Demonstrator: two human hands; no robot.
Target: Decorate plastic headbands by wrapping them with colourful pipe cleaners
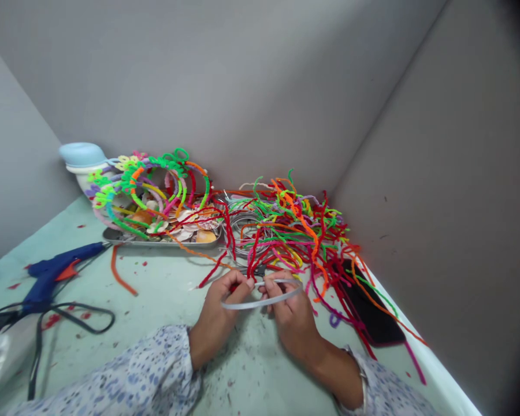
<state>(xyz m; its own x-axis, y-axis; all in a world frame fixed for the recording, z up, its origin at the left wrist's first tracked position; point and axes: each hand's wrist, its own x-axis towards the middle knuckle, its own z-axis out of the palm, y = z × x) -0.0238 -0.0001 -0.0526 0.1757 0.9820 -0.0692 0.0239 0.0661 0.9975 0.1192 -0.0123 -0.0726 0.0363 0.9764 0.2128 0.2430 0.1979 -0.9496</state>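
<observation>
A thin pale grey headband (260, 303) curves between my two hands above the middle of the table. My left hand (221, 309) is closed, thumb and fingers pinching the headband near one end. Red pipe cleaners (252, 254) show right at its fingertips; whether they are gripped too, I cannot tell. Closed around the opposite end of the headband is my right hand (290, 315), its fingers bent inward. Just beyond both hands spreads a tangled heap of coloured pipe cleaners (299, 219), with a coil of grey headbands (247, 231) partly buried in it.
A metal tray (190, 245) at the back left bears shells and pipe-cleaner-wrapped headbands (134, 179). Behind it leans a blue-lidded white bottle (84, 159). A blue glue gun (47, 277) with a black cord lies left. A dark phone (372, 312) lies right, beside the wall.
</observation>
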